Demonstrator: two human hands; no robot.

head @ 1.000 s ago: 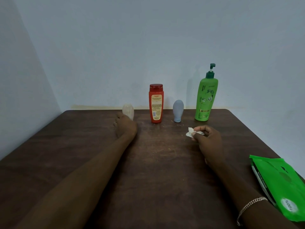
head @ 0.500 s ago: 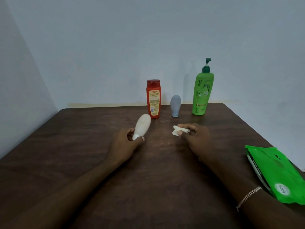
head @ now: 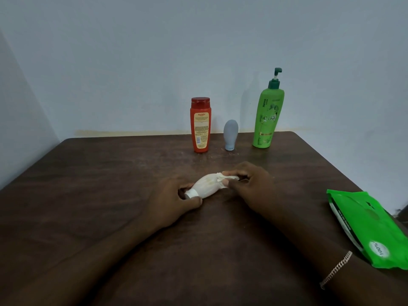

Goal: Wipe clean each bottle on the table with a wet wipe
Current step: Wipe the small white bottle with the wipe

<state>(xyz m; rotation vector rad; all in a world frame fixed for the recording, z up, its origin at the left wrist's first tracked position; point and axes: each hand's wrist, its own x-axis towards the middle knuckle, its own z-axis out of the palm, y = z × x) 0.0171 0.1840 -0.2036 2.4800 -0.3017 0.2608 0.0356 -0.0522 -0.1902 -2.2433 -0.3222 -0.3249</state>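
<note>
Wiping the white bottle (head: 206, 187): left hand (head: 172, 204) is gripping its cap end, right hand (head: 254, 186) is pinching the wipe (head: 229, 178) on it; lengthwise strokes seem next.

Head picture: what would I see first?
In the middle of the table, the left hand grips a white bottle while the right hand pinches a wipe on it. Behind stand a red bottle, a grey bottle and a tall green bottle; a green pack lies at the right.
</note>
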